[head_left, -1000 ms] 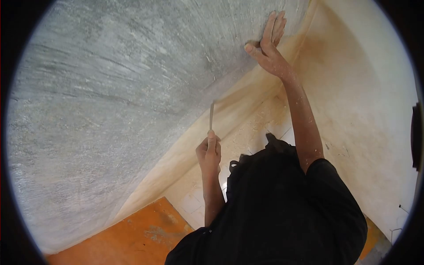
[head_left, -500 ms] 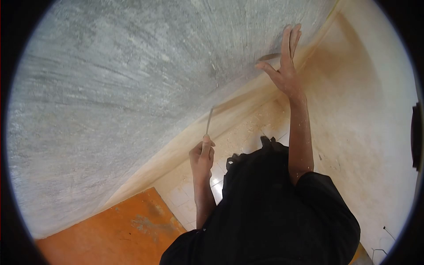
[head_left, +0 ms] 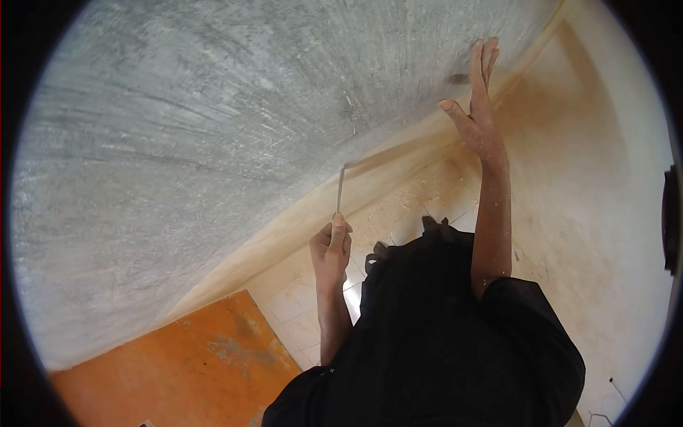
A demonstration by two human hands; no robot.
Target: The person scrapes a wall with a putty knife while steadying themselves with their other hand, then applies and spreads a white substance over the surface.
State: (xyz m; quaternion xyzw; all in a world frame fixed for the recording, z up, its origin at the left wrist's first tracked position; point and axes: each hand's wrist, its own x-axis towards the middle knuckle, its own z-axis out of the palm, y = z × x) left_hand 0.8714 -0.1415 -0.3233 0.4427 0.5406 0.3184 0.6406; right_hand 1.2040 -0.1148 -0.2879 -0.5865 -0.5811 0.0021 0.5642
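My left hand (head_left: 331, 249) is closed around a thin metal tool (head_left: 341, 188), which points away from me. The tool's tip meets the lower edge of a large rough grey surface (head_left: 213, 142). My right hand (head_left: 478, 107) is raised against that surface near its right edge, fingers stretched and thumb spread to the side. A dark patch (head_left: 459, 79) shows just left of the right fingers; I cannot make out what it is.
Below the grey surface runs a pale, dusty ledge or wall strip (head_left: 249, 263). An orange panel with grey stains (head_left: 178, 363) lies at the lower left. Pale floor tiles (head_left: 292, 306) are beside it. A pale wall (head_left: 569, 235) stands on the right.
My right hand has shifted slightly to the right, with less of the dark shape beside it visible. My left hand and the tool have moved slightly right.
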